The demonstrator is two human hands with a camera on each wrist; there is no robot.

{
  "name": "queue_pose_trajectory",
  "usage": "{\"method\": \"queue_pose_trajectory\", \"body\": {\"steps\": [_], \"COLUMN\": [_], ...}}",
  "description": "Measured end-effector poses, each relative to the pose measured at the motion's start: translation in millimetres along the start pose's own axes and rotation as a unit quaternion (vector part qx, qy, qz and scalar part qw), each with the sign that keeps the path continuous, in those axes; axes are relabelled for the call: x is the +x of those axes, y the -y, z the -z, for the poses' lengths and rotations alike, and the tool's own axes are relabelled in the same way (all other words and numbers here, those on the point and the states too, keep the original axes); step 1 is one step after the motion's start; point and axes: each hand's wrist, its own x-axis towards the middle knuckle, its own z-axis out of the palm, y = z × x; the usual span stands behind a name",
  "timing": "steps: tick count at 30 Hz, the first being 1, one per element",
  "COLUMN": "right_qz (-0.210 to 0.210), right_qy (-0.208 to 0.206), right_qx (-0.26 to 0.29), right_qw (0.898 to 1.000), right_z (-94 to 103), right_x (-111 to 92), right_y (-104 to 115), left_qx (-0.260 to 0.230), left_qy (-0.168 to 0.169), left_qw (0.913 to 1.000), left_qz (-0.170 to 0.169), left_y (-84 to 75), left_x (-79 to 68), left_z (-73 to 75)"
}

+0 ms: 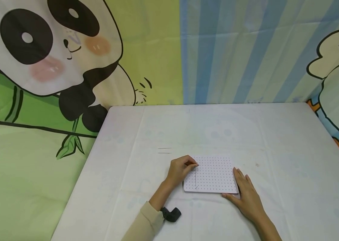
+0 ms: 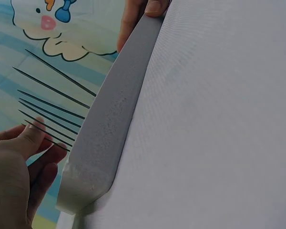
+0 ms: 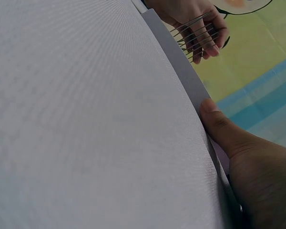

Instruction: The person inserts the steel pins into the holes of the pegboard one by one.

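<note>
A white board point(image 1: 214, 179) with rows of small holes lies flat on the table. Thin dark sticks point(image 2: 61, 73) stand up from it in a line near its left side. At the far end of that line, my left hand point(image 1: 179, 171) pinches the upper part of a thin stick between thumb and forefinger. My right hand point(image 1: 247, 197) steadies the board's near right corner, straight fingers along the right edge and thumb point(image 3: 215, 114) against the front edge. In the right wrist view, those fingers are hidden behind the board.
Two more thin sticks point(image 1: 164, 153) lie parallel on the white tablecloth point(image 1: 145, 130), beyond the board to its left. A black strap piece point(image 1: 172, 214) hangs at the left sleeve. Behind the table is a cartoon-printed curtain point(image 1: 154, 50).
</note>
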Motion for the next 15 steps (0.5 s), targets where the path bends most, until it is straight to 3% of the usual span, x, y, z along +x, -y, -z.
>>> {"method": "queue_pose_trajectory", "body": {"steps": [7,15], "right_qz": [-0.009,-0.004], "right_qy": [0.007,0.006], "right_qx": [0.005,0.008], "right_qw": [1.000,1.000], "right_z": [-0.5,1.4], "right_x": [-2.0,1.0], "right_y": [1.0,0.8], "left_qx": [0.030,0.035], "left_qy": [0.023,0.037], "left_qw": [0.9989,0.9983], "left_qz": [-0.026,-0.028], "left_y": [4.0,6.9], "left_x": [-1.1,2.5], "left_z": [-2.1,-1.9]}}
